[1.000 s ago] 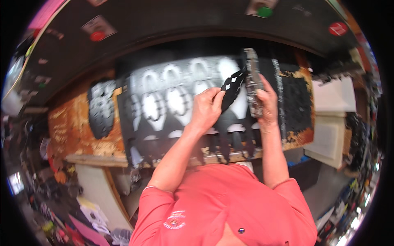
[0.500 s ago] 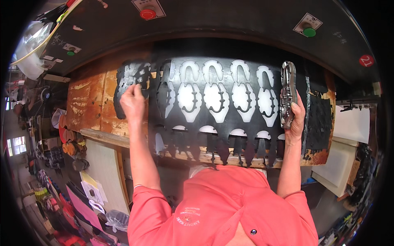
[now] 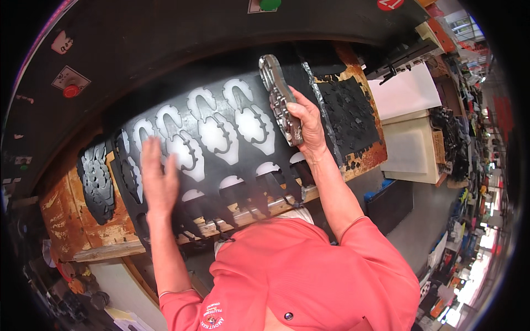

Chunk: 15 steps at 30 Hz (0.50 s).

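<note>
My right hand grips a metal cutting die, shoe-shaped with steel walls, held on edge over the right part of a black sheet. Rows of shoe-upper-shaped holes run through the sheet, and a white surface shows through them. Above the sheet's left part is my left hand, smeared by motion, its thumb apart from the fingers and nothing visible in it. To its left lies a pile of cut black pieces on the worn wooden bench. The sheet's cut lower strips hang over the bench's front edge.
A dark machine beam with a red button and a green button spans the far side. Small black scraps cover the bench's right end. Beyond stands a pale cabinet. A wooden rail edges the bench's front left.
My left hand has moved right, away from the pile of cut pieces to over the sheet. My right hand keeps hold of the cutting die. The view has turned rightward.
</note>
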Motion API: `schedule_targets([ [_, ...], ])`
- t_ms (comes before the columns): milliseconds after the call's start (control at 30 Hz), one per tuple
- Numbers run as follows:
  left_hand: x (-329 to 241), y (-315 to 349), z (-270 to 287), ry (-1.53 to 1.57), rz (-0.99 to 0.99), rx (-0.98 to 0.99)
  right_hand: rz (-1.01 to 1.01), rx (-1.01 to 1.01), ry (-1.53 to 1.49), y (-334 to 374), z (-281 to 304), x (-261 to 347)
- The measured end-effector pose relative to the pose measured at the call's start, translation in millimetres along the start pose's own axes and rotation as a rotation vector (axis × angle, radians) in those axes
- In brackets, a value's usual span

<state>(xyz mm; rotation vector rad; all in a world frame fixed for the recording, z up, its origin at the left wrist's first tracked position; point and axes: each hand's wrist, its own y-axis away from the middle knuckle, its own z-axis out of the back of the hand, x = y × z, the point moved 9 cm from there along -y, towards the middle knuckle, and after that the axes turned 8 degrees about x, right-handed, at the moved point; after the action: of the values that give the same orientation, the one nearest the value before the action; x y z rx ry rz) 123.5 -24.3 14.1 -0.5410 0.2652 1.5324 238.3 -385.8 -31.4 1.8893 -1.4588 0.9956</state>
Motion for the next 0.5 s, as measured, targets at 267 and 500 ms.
schedule_targets([
  [267,-16,5,-21,-0.26,-0.111,-0.003,0.214,-0.183,1.223,5,3,52],
  [500,-20,5,-22,-0.257,-0.141,-0.027,0.373,-0.097,1.521,4,-16,35],
])
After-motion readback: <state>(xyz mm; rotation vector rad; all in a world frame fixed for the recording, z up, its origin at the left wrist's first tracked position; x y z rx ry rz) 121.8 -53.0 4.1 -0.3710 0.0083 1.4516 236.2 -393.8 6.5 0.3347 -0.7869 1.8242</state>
